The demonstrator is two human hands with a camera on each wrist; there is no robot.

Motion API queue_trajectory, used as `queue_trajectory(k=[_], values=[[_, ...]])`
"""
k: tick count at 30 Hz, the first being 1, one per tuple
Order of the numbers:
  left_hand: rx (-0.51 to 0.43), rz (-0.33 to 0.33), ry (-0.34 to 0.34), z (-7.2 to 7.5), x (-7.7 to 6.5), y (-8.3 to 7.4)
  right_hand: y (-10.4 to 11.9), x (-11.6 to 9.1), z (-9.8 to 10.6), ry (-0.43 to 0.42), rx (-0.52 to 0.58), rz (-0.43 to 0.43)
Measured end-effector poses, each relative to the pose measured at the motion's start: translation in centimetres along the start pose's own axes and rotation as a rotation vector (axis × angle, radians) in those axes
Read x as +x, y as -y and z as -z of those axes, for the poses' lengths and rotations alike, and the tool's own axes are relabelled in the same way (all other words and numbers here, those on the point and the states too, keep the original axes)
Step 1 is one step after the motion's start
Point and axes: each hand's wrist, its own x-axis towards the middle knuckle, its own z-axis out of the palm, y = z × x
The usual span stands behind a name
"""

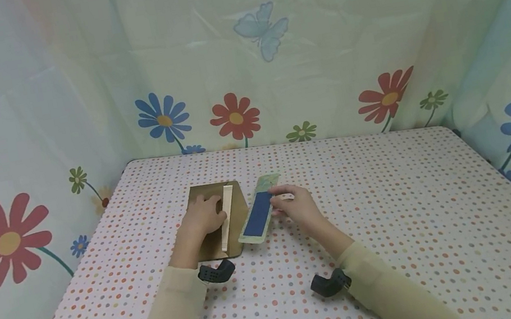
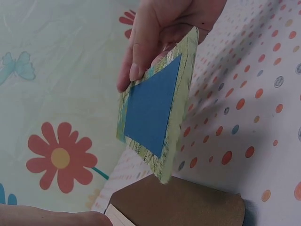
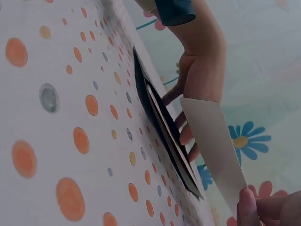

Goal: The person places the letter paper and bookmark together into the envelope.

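In the head view my right hand (image 1: 297,206) pinches the edge of a long card (image 1: 257,211), pale green patterned with a dark blue panel. The card is tilted, held above the table at the brown piece's right side; its plain whitish back (image 3: 214,146) shows in the right wrist view. My left hand (image 1: 204,217) rests on a flat brown piece (image 1: 239,211) that looks like a paper envelope, fingers spread over it beside a pale strip (image 1: 227,218). In the left wrist view one left finger (image 2: 56,218) lies by that strip.
The brown piece lies on a table with a white dotted cloth (image 1: 380,228). Curtains (image 1: 317,46) printed with flowers and a butterfly hang behind and at both sides. A black wrist camera (image 1: 217,272) sits on the left wrist, another (image 1: 331,283) on the right.
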Motion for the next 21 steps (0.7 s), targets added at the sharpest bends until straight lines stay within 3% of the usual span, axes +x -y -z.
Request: queue_trajectory(k=[7,21], values=[[0.011,-0.001,-0.002,-0.09,0.09,0.0,-0.22,-0.16,-0.29,-0.026,-0.084,0.005],[0.013,-0.008,0.006,0.01,0.05,0.0,-0.55,0.01,-0.82,-0.003,-0.012,-0.019]])
